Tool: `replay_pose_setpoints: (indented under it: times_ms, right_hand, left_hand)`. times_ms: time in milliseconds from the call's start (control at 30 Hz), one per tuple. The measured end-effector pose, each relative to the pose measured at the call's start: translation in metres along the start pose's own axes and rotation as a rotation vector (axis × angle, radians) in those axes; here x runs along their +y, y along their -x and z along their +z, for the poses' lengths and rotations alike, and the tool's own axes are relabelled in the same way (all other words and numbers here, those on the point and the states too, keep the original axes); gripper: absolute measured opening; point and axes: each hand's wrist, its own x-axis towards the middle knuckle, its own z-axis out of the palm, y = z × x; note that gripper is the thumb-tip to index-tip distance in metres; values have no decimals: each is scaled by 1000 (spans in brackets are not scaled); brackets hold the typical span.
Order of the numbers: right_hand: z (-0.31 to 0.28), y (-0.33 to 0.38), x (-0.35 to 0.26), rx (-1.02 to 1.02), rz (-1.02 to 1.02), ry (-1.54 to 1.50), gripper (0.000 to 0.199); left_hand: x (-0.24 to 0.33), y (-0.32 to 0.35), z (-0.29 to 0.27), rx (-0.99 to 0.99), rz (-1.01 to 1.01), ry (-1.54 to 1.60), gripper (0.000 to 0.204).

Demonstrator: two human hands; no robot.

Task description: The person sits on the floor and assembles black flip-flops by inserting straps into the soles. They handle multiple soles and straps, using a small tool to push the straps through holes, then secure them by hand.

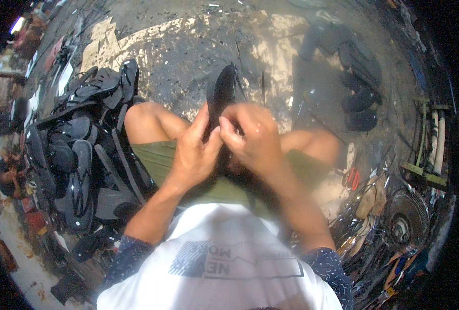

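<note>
While the left hand wraps and the right hand pinches its near end, the black sandal sole stands upright above the person's lap; it looks light, rubbery and bendable, best gripped along its edges.

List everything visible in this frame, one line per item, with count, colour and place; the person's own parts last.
black sandal sole: one, black, held upright in both hands above the knees
sandal pile: many, black, heaped on the person's left
dark soles: several, black, on the ground at upper right
fan: one, dark metal, lower right
red-handled tool: one, by the right knee
floor: grey, patchy, littered with scraps
left hand: gripping the sole
right hand: pinching the sole
</note>
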Motion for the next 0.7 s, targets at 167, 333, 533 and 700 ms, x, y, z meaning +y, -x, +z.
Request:
replay_pose_setpoints:
  times_ms: [167, 333, 533, 700]
  right_hand:
    - [0, 5, 0, 25, 82, -63, 12]
    - [3, 5, -1, -17, 61, -8, 16]
    - [5, -8, -14, -49, 171, -53, 15]
    - [-18, -20, 9, -71, 148, -517, 30]
  left_hand:
    - [-1, 2, 7, 96, 24, -21, 52]
    - [-22, 8, 11, 148, 87, -111, 55]
    - [-5, 7, -4, 190, 38, -106, 55]
    - [42, 7, -112, 336, -118, -982, 48]
